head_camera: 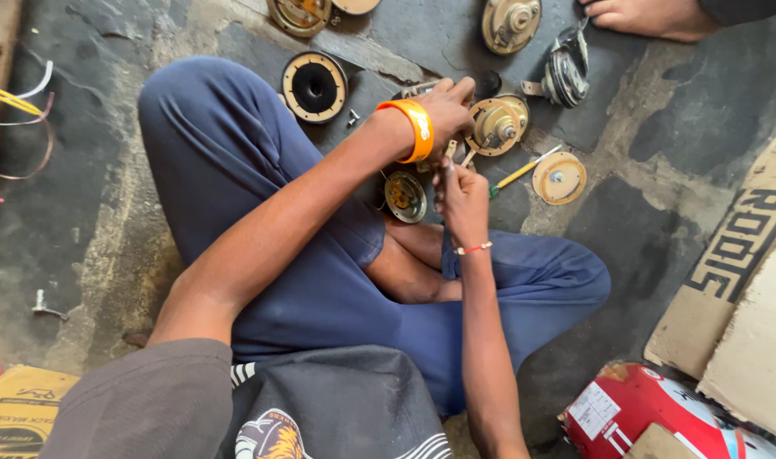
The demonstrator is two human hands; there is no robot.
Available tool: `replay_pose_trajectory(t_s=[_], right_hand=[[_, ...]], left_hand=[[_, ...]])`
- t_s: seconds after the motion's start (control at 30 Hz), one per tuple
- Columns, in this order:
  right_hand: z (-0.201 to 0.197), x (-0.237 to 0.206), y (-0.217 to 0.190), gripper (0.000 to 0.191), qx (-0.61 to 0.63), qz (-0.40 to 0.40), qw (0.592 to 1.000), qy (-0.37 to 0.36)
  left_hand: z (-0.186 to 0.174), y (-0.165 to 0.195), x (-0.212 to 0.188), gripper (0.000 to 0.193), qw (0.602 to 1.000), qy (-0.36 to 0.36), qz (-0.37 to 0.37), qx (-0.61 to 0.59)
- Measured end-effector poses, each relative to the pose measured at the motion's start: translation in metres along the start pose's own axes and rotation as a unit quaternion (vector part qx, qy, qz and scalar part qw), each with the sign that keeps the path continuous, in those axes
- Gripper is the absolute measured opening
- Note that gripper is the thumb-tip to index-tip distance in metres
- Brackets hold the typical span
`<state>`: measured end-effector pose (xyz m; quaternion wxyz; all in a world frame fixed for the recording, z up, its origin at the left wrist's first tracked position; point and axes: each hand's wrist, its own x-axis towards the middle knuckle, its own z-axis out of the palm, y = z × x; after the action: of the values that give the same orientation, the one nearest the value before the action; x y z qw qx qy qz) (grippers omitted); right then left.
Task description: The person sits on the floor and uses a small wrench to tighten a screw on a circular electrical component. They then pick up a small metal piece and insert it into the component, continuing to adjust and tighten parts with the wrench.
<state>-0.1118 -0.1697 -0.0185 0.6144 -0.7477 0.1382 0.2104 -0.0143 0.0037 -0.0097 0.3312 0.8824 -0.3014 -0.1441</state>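
Observation:
I sit cross-legged on a dark floor in blue trousers. My left hand, with an orange wristband, is closed around a small metal part beside a round brass-coloured disc assembly. My right hand, with a thin red thread at the wrist, pinches a small tool or part just below the left hand; what it is I cannot make out. A small round metal disc lies by my knee. A yellow-handled screwdriver lies on the floor to the right of my hands.
More round parts lie around: a black-centred disc, a tan disc, a coil-like part, other discs at the top. Another person's bare foot is at top right. Cardboard, a red container, loose wires.

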Motion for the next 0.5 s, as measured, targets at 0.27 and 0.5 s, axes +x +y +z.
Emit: replay_pose_trajectory(t_s=[0.27, 0.5], right_hand=[[-0.007, 0.002, 0.000, 0.035, -0.002, -0.012, 1.000, 0.012], [-0.015, 0.003, -0.004, 0.038, -0.054, -0.077, 0.994, 0.063]], left_hand=[[0.001, -0.002, -0.001, 0.051, 1.000, -0.010, -0.007, 0.009], [-0.007, 0.002, -0.002, 0.060, 0.999, -0.037, -0.020, 0.002]])
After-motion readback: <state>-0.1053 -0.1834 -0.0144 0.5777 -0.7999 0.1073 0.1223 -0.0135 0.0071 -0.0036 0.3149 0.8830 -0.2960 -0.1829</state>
